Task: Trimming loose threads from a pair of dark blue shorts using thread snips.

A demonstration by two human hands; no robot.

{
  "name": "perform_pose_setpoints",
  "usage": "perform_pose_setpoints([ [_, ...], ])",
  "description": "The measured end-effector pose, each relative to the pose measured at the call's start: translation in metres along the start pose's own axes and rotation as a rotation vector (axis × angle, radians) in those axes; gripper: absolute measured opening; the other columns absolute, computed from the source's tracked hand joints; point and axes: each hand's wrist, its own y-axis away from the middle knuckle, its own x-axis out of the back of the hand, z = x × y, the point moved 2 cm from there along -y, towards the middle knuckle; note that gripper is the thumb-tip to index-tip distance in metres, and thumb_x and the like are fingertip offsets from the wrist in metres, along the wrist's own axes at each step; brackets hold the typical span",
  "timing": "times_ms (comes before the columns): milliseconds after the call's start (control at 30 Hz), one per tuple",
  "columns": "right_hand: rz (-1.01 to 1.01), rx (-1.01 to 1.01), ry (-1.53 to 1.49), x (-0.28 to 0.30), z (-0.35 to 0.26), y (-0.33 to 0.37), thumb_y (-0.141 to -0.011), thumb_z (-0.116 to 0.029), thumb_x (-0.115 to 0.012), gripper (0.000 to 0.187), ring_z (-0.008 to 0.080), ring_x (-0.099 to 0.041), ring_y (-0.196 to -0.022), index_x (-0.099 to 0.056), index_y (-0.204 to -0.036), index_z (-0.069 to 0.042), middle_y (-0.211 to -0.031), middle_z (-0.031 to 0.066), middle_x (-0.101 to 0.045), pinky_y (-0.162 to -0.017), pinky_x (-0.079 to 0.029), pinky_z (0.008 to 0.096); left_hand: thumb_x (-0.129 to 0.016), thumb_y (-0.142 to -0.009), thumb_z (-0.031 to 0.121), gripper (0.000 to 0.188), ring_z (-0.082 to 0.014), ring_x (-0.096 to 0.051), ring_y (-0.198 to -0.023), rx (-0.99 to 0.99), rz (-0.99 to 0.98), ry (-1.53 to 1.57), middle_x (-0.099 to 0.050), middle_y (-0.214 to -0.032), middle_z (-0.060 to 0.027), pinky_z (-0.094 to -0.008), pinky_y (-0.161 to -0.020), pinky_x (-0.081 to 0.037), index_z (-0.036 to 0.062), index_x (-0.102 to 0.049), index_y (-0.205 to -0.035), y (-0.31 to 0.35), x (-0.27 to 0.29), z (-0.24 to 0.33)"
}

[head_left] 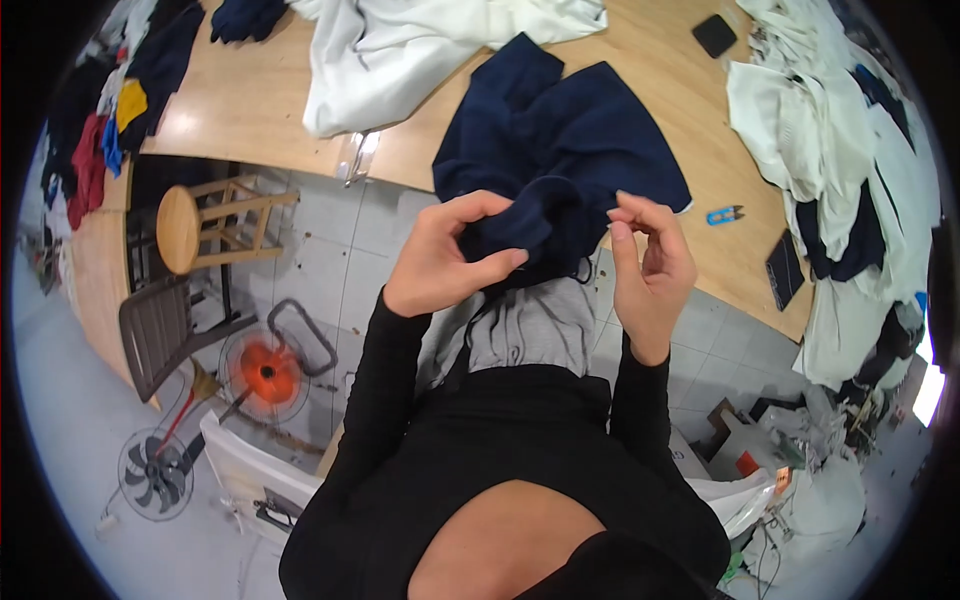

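Observation:
A navy blue garment [570, 130] lies over the near edge of the wooden table, its bunched end hanging toward my lap. My left hand [440, 255] grips this bunched end, with fingers behind the fabric and thumb in front. Just right of the fabric is my right hand [655, 270], raised, its thumb and fingertips brought together in a pinch. Anything between those fingertips is too small to make out. Blue-handled thread snips [725, 215] rest on the table to the right of the garment.
White garments [400, 60] lie on the far table [250, 95], and more white clothing [800, 130] is piled at right. A dark phone-like slab [785, 270] sits by the right table edge. At left stand a wooden stool [178, 230], a folding chair [155, 335] and fans [262, 370].

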Motion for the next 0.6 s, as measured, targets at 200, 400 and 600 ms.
perform_pose_setpoints([
  [200, -0.176, 0.062, 0.076, -0.028, -0.021, 0.010, -0.087, 0.008, -0.080, 0.021, 0.0196, -0.069, -0.082, -0.082, -0.105, -0.002, -0.096, 0.0098, -0.074, -0.072, -0.052, 0.0279, -0.085, -0.085, 0.000, 0.036, -0.0070, -0.067, -0.098, 0.018, -0.017, 0.024, -0.075, -0.106, -0.0020, -0.0251, -0.091, -0.055, -0.0034, -0.072, -0.118, 0.009, 0.000, 0.000],
  [400, -0.216, 0.112, 0.032, -0.034, -0.023, 0.007, -0.084, 0.009, -0.083, 0.021, 0.0211, -0.070, -0.082, -0.079, -0.101, -0.002, -0.096, 0.0094, -0.074, -0.072, -0.053, 0.0290, -0.083, -0.086, -0.004, 0.038, -0.0061, -0.066, -0.099, -0.003, -0.042, -0.022, -0.075, -0.110, -0.0023, -0.0244, -0.090, -0.053, -0.0048, -0.071, -0.121, 0.011, 0.004, 0.006],
  [600, -0.234, 0.071, 0.067, -0.033, -0.020, 0.003, -0.084, 0.009, -0.083, 0.022, 0.0203, -0.070, -0.082, -0.074, -0.101, -0.001, -0.095, 0.0096, -0.073, -0.073, -0.053, 0.0293, -0.080, -0.084, -0.005, 0.037, -0.0056, -0.065, -0.097, 0.005, -0.050, -0.064, -0.073, -0.107, -0.0003, -0.0233, -0.089, -0.052, -0.0032, -0.072, -0.119, 0.009, 0.004, 0.008],
])
